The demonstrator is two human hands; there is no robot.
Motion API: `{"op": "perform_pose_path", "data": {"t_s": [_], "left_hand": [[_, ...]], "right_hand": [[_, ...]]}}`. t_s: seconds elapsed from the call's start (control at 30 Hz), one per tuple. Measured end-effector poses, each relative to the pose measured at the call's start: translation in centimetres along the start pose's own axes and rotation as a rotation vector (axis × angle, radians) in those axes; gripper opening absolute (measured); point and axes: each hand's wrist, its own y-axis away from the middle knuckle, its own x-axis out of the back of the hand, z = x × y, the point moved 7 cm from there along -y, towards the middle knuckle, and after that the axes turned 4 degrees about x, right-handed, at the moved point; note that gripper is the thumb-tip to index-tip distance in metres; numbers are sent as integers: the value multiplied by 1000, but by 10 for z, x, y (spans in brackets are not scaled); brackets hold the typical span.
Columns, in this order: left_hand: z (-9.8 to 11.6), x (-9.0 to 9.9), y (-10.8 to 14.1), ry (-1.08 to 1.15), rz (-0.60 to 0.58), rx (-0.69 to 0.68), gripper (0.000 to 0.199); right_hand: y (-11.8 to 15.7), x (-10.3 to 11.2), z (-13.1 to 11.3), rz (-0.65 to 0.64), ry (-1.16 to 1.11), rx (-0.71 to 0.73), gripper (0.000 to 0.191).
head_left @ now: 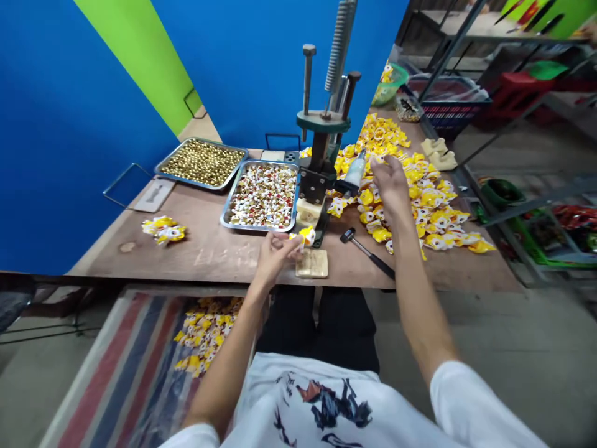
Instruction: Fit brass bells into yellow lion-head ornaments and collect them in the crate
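Head view: small yellow-and-white printed foil piece (pixel 306 236) is at lower centre, clamped between thumb and fingers of the left hand (pixel 277 256). Fingers are together on its near end; the rest sticks out right of the fingertips, toward the press foot. Long axis runs roughly left-right, but the piece is short and crumpled, so that's approximate. Left hand is nearer by far. Right hand (pixel 390 185) is well apart at centre right, fingers spread, nothing visible in them, above a loose heap of yellow-and-white foil pieces (pixel 422 199). Just below the piece: pale square wooden block (pixel 311 264). Just above it: green-and-black spring-loaded bench press (pixel 317 149). Lower right of that: black-handled steel hammer (pixel 368 252). Left of the press: steel tray of white-and-red pieces (pixel 261 196). Upper left: steel tray of brass beads (pixel 203 163).
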Motion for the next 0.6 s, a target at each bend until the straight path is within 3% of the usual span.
{"op": "perform_pose_path", "data": {"t_s": [0.03, 0.13, 0.17, 0.23, 0.33, 0.43, 0.6], "left_hand": [[-3, 0, 6, 14, -123, 88, 60], [-9, -4, 23, -12, -428, 256, 59], [-10, -6, 25, -39, -481, 273, 60], [-14, -10, 24, -116, -515, 257, 63], [-23, -10, 19, -314, -475, 173, 60], [-30, -6, 19, -429, -409, 43, 54], [-45, 0, 26, -239, -277, -50, 51]], "right_hand": [[40, 1, 0, -32, -3, -7, 74], [156, -32, -12, -478, -117, -73, 78], [186, -43, -15, -558, -141, -100, 75], [224, -56, -12, -553, -167, -151, 60], [240, -62, 2, -413, -55, -134, 45], [236, -59, 12, -386, 108, -55, 50], [227, -58, 15, -433, 33, -8, 48]]}}
